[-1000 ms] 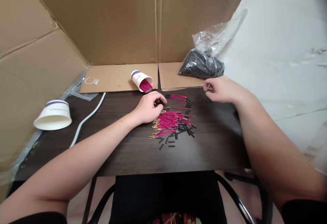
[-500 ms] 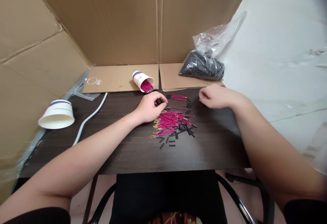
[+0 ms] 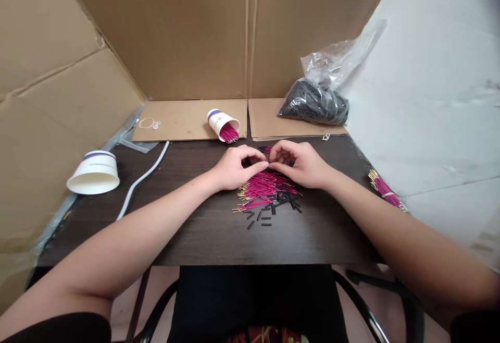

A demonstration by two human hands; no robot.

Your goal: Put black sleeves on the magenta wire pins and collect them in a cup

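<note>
My left hand [image 3: 239, 168] and my right hand [image 3: 299, 163] meet fingertip to fingertip over the dark table. Thumb and fingers of each are pinched together; whatever lies between them is too small to make out. Just below them spreads a pile of magenta wires [image 3: 261, 186] with yellowish tips at the left. Short black tubes [image 3: 266, 218] are scattered at the pile's lower and right sides. Behind the hands, a few more magenta wires [image 3: 265, 149] are partly hidden.
A tipped paper cup [image 3: 219, 120] holds magenta wires. Another cup [image 3: 94, 172] lies at the left, near a white cable [image 3: 142, 177]. A plastic bag of black pieces [image 3: 314, 104] rests at the back right. A banded wire bundle [image 3: 386, 192] is at the right edge.
My right hand has moved left from the right side of the table to meet my left hand. The view has shifted slightly, and the banded bundle at the right now shows.
</note>
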